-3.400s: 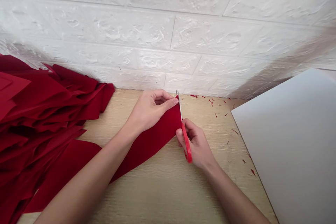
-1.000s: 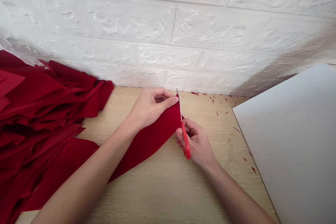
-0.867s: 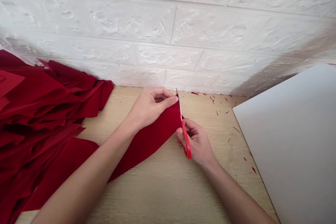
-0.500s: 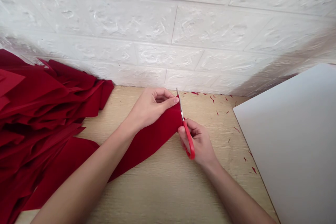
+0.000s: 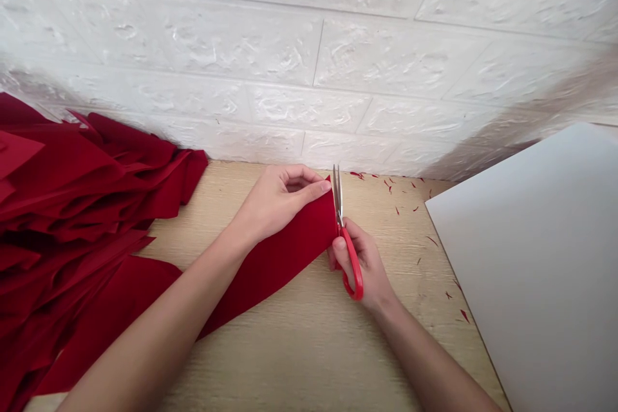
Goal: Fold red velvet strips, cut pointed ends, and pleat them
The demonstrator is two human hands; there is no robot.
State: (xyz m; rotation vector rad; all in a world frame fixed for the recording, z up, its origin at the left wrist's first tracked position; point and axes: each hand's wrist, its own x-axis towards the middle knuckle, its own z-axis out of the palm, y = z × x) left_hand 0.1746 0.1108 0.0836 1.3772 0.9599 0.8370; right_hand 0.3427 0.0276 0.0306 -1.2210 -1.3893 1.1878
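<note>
A long strip of dark red felt (image 5: 270, 261) lies across the wooden table (image 5: 309, 341). My left hand (image 5: 277, 199) is closed on the strip's far end, pinching it near the top corner. My right hand (image 5: 362, 264) grips red-handled scissors (image 5: 348, 251). Their metal blades (image 5: 337, 192) point away from me along the strip's right edge, just beside my left fingertips.
A heap of dark red felt pieces (image 5: 72, 206) fills the left side. A large white board (image 5: 535, 257) covers the right side. Small red trimmings (image 5: 415, 206) are scattered on the table by the white brick-pattern wall (image 5: 309, 58).
The scissor blades, held tight against the felt's edge before, now stand slightly parted, and my right hand has shifted a little right. My left hand has kept its pinch on the felt.
</note>
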